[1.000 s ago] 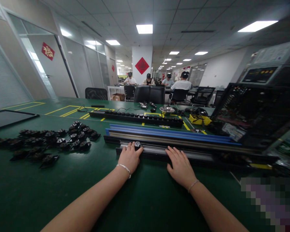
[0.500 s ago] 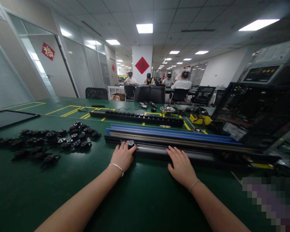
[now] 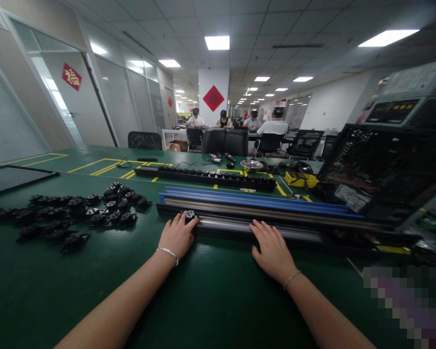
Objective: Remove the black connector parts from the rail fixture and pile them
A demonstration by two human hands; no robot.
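A long black metal rail (image 3: 223, 225) lies crosswise in front of me on the green table. Near its left end sits a small black part with a silvery top (image 3: 191, 214). My left hand (image 3: 176, 237) has this part between thumb and fingers, which are closed around its near side. Further right, my right hand (image 3: 274, 249) rests on the rail's near edge, fingers stretched out and lying flat. Just behind the rail runs a blue strip (image 3: 240, 198), parallel to it.
Many similar black parts (image 3: 76, 206) lie loose to the left. A black bar (image 3: 203, 177) carrying a row of such parts lies farther back, near a metal bowl (image 3: 252, 165) and a yellow tray (image 3: 301, 181). A dark, perforated case (image 3: 370, 169) stands at right.
My left hand has moved a little to the left along the rail, and the small black part has shifted left with it. My right hand stays in place.
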